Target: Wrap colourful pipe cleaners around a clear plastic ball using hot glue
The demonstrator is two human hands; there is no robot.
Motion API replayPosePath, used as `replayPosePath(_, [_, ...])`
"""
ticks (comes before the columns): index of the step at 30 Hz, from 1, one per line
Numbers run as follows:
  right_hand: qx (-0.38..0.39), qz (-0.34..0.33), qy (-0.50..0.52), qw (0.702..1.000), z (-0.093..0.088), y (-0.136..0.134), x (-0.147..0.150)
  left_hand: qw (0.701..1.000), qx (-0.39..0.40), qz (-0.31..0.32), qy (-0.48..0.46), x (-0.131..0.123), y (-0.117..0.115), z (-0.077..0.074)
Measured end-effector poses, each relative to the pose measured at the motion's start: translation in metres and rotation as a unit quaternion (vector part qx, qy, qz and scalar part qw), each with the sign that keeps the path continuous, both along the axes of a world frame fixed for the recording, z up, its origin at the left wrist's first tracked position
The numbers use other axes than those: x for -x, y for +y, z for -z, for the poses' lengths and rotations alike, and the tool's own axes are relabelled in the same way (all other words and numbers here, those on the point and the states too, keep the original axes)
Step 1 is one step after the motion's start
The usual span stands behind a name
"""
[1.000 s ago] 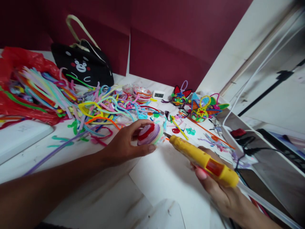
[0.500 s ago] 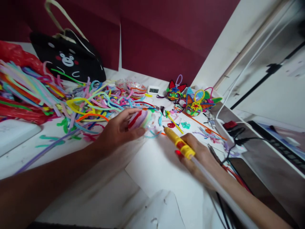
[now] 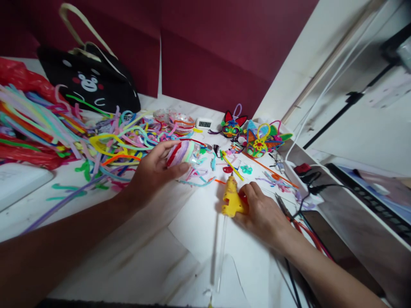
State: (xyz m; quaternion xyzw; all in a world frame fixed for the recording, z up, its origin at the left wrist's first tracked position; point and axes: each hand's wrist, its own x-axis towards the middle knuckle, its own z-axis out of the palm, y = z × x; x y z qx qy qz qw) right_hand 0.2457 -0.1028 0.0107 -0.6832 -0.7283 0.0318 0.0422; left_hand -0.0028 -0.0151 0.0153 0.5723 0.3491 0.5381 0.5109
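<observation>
My left hand (image 3: pixel 157 171) is wrapped round a clear plastic ball (image 3: pixel 183 155) partly covered with stripes of red, purple, white and green pipe cleaner. To its right, my right hand (image 3: pixel 260 209) grips a yellow glue gun (image 3: pixel 231 196) low over the white paper (image 3: pixel 205 226). The gun's nozzle points away from me, near a small red pipe-cleaner piece (image 3: pixel 227 170). A long clear glue stick (image 3: pixel 221 252) sticks out of its back end towards me. The handle is mostly hidden by my fingers.
Heaped pipe cleaners (image 3: pixel 128 137) cover the left and back of the table. Finished pipe-cleaner ornaments (image 3: pixel 257 143) stand at the back right, near a small digital clock (image 3: pixel 203 123). Pliers (image 3: pixel 282 207) and a dark phone (image 3: pixel 334 244) lie right. A black bag (image 3: pixel 90 81) stands behind.
My right hand has turned the glue gun, so it now points straight away and its glue stick trails towards me. The ball in my left hand has shifted slightly left.
</observation>
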Motion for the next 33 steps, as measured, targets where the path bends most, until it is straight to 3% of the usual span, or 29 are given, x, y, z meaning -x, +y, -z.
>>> replayPosePath(6, [0.014,0.002,-0.027,1.000,-0.001,0.004,-0.011,1.000,0.001,-0.024,-0.008,0.000,0.002,-0.003])
replayPosePath(11, [-0.035,-0.115,0.039,0.992,-0.015,0.003,-0.013,0.997,-0.010,-0.066,-0.033,0.001,0.010,-0.001])
replayPosePath(14, [-0.034,-0.173,0.091,0.980,-0.027,0.005,0.003,0.995,-0.007,-0.091,-0.035,0.002,0.015,0.000])
replayPosePath(17, [-0.012,-0.189,0.078,0.979,-0.033,0.018,0.032,0.993,0.001,-0.107,-0.041,0.004,0.019,0.003])
replayPosePath(22, [0.029,-0.167,-0.036,0.985,-0.023,0.051,0.078,0.993,-0.006,-0.104,-0.063,0.005,0.022,0.003])
replayPosePath(26, [0.026,-0.144,-0.082,0.986,-0.016,0.069,0.084,0.993,0.012,-0.100,-0.066,0.004,0.019,0.000])
replayPosePath(29, [-0.037,-0.135,-0.019,0.990,-0.022,0.073,0.068,0.994,-0.001,-0.091,-0.062,0.004,0.017,0.001])
replayPosePath(31, [-0.105,-0.101,0.094,0.985,-0.029,0.071,0.052,0.995,-0.020,-0.081,-0.048,0.005,0.017,0.003])
replayPosePath(33, [-0.126,-0.058,0.245,0.960,-0.037,0.067,0.037,0.996,-0.039,-0.070,-0.032,0.006,0.017,0.007])
